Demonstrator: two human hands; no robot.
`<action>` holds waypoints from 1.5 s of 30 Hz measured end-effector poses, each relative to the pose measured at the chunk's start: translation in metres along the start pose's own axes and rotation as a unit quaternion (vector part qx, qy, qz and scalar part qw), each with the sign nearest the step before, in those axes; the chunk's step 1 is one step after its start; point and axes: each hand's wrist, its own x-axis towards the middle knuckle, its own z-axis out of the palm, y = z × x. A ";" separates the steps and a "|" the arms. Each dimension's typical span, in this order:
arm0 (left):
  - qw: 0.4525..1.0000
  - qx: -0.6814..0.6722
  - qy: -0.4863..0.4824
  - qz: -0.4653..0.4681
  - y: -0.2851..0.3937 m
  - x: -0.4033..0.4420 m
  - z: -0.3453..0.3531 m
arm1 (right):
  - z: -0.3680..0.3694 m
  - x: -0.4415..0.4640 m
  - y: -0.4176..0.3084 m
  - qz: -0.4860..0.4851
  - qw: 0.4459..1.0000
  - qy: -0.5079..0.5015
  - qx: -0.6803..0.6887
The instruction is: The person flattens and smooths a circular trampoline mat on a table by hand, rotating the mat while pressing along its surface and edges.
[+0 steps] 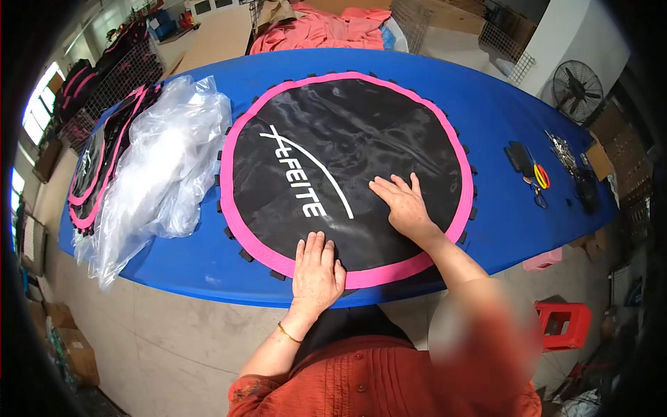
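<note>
We find the black mat (347, 153) flat on the desk (514, 229). Our left hand (319, 272) lies flattened across its pink rim (375, 276), fingers together; our right hand (404, 207) rests further in, fingers spread

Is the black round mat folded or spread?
Spread: the mat lies flat, its full pink rim visible except under the left hand.

Workroom interior. A grey concrete floor (177, 326) surrounds a table with a blue cover (507, 236). Daylight enters by a window (42, 104) at far left. A black fan (577, 90) stands at right, before a pale pillar (577, 35). Wire mesh cages (111, 90) line the rear; a red plastic stool (564, 326) occupies the lower right floor.
</note>
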 end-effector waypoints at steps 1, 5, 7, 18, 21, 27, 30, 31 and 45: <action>1.000 -0.001 0.000 0.003 -0.001 -0.001 0.000 | 0.002 0.000 0.000 -0.003 1.000 0.007 0.000; 1.000 0.003 0.000 0.000 0.000 -0.001 0.003 | 0.018 0.016 -0.010 -0.010 0.999 0.036 0.012; 1.000 0.005 0.000 0.001 -0.001 -0.001 0.002 | 0.025 0.026 -0.016 -0.016 0.999 0.042 0.017; 1.000 0.008 -0.004 -0.001 -0.001 0.000 0.004 | -0.009 -0.030 0.038 0.047 0.997 0.055 -0.028; 1.000 0.008 -0.007 0.000 -0.001 0.000 0.002 | -0.013 -0.029 0.066 0.126 0.990 0.037 -0.056; 1.000 0.001 -0.007 -0.005 -0.002 -0.002 0.004 | -0.009 -0.030 0.065 0.144 0.984 0.030 -0.096; 1.000 0.009 -0.007 -0.003 -0.003 -0.002 0.005 | -0.012 -0.039 0.059 0.117 0.989 0.013 -0.092; 1.000 0.007 -0.004 -0.002 -0.002 -0.002 0.006 | -0.013 -0.040 0.064 0.119 0.988 0.013 -0.093; 1.000 -0.001 -0.006 -0.006 -0.001 0.000 -0.001 | -0.008 -0.015 0.105 0.165 0.981 0.006 -0.106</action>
